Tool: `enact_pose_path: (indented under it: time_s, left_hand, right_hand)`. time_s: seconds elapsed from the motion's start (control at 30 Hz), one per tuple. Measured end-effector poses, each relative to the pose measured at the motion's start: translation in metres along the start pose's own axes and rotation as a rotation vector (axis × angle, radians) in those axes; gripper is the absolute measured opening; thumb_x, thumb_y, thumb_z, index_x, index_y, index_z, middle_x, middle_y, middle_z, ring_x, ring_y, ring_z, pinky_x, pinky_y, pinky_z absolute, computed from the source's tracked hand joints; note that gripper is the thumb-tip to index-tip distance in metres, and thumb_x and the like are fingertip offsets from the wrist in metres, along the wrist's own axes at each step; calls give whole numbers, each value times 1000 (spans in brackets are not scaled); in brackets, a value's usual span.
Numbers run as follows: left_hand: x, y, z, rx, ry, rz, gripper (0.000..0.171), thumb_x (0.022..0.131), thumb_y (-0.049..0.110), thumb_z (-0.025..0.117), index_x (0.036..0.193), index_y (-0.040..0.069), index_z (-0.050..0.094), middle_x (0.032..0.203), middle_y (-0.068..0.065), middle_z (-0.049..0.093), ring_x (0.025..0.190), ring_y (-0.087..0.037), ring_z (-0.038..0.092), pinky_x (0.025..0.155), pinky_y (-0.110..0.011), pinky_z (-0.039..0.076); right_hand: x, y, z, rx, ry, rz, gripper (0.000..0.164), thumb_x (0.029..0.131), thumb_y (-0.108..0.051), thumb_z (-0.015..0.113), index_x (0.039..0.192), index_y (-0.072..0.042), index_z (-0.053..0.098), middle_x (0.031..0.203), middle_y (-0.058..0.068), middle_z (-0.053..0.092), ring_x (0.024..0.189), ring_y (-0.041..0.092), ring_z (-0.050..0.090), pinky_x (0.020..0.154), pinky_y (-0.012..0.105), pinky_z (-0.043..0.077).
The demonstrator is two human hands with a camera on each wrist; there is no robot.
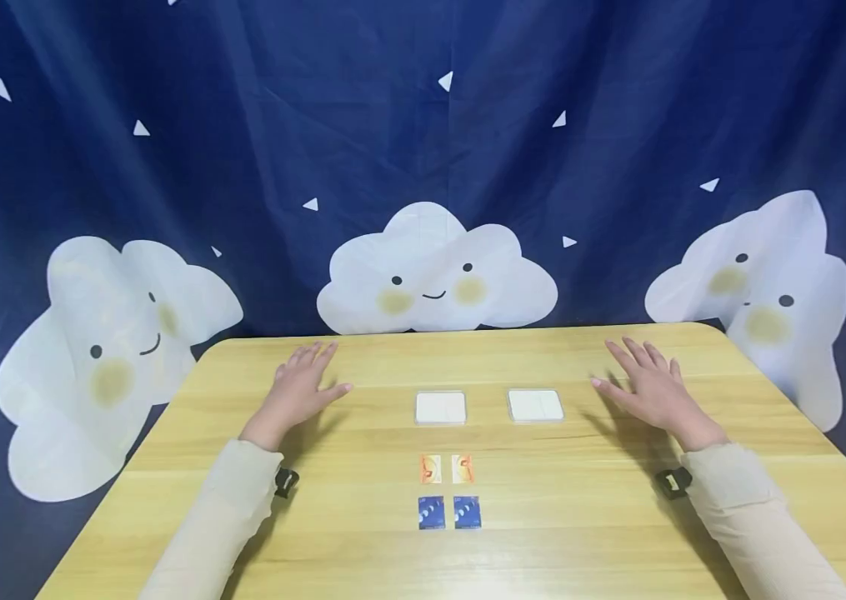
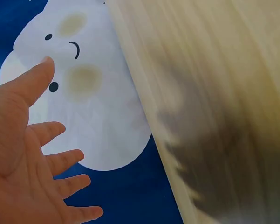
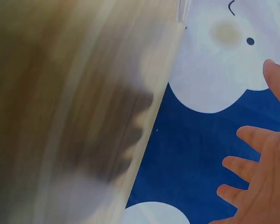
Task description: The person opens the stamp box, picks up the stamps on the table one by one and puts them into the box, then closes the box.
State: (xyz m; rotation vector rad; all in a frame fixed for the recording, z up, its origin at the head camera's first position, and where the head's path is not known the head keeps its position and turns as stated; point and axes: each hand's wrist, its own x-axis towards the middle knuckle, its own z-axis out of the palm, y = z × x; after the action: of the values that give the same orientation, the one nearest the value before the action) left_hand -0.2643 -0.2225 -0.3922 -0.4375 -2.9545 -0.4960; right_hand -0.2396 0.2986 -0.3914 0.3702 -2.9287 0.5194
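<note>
1. Head view: four cards lie flat on the bench [image 1: 362, 554] in two rows. The left orange card [image 1: 430, 469] and right orange card [image 1: 463, 468] sit just beside each other, apart. Nearer the person come the left blue card [image 1: 432, 512] and right blue card [image 1: 468, 512], likewise apart. Beyond them are the left panel [image 1: 441, 407] and right panel [image 1: 536, 405], white and clear-rimmed; whether they are cases I can't tell from here.
2. Same view: the left hand [image 1: 295, 396] and right hand [image 1: 653, 392] hang either side of the layout, fingers spread wide, gripping nothing. So far the sorting is plain, colour beside colour; no card is on a panel. I'd judge the handling is either unstarted or over, and I can't say which, nor what remains.
3. Left wrist view: the palm shows, thumb well away from the fingers, nothing held. A shadow falls on the bench; the cards are out of sight.
4. Right wrist view: these fingers are splayed too, with no hold on anything. A clear strip [image 3: 182, 10] shows up top, too cropped to identify.
</note>
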Motion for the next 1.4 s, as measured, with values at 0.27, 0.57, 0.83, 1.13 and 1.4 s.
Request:
enact_pose_path:
  time_s: [0.27, 0.57, 0.83, 1.13, 1.4]
  left_hand:
    - [0, 8, 4, -69, -26, 40, 82, 87, 44, 62, 148, 5, 25, 151, -25, 23, 136, -48, 17, 101, -70, 16]
    - [-2, 15, 10, -169, -52, 93, 81, 86, 37, 66, 147, 1, 27, 149, -26, 27, 136, -45, 22, 107, -62, 17]
    - [1, 21, 16, -279, -84, 112, 82, 85, 36, 67, 148, 4, 26, 149, -22, 29, 136, -42, 24, 109, -58, 19]
    - [2, 29, 25, -369, -130, 108, 82, 85, 36, 68, 148, 5, 26, 150, -18, 29, 137, -39, 25, 110, -54, 21]
    - [0, 38, 28, -494, -174, 84, 81, 84, 33, 70, 148, 6, 28, 152, -14, 29, 138, -36, 25, 111, -52, 21]
  right_hand:
    - [5, -9, 2, 14, 17, -53, 74, 91, -47, 53, 145, -3, 29, 147, 31, 23, 131, 56, 16, 94, 78, 7]
    - [9, -23, 11, 44, 16, -102, 72, 90, -43, 56, 144, -2, 32, 147, 29, 25, 132, 55, 17, 96, 76, 9]
    - [16, -37, 20, 59, -3, -144, 72, 90, -44, 56, 145, -3, 32, 148, 28, 25, 132, 53, 19, 97, 75, 12]
    - [23, -54, 29, 77, -24, -181, 73, 89, -46, 56, 145, -6, 32, 149, 25, 26, 133, 51, 20, 100, 73, 12]
    - [27, -67, 36, 116, -30, -236, 72, 89, -44, 58, 144, -5, 35, 148, 25, 28, 133, 49, 23, 102, 68, 14]
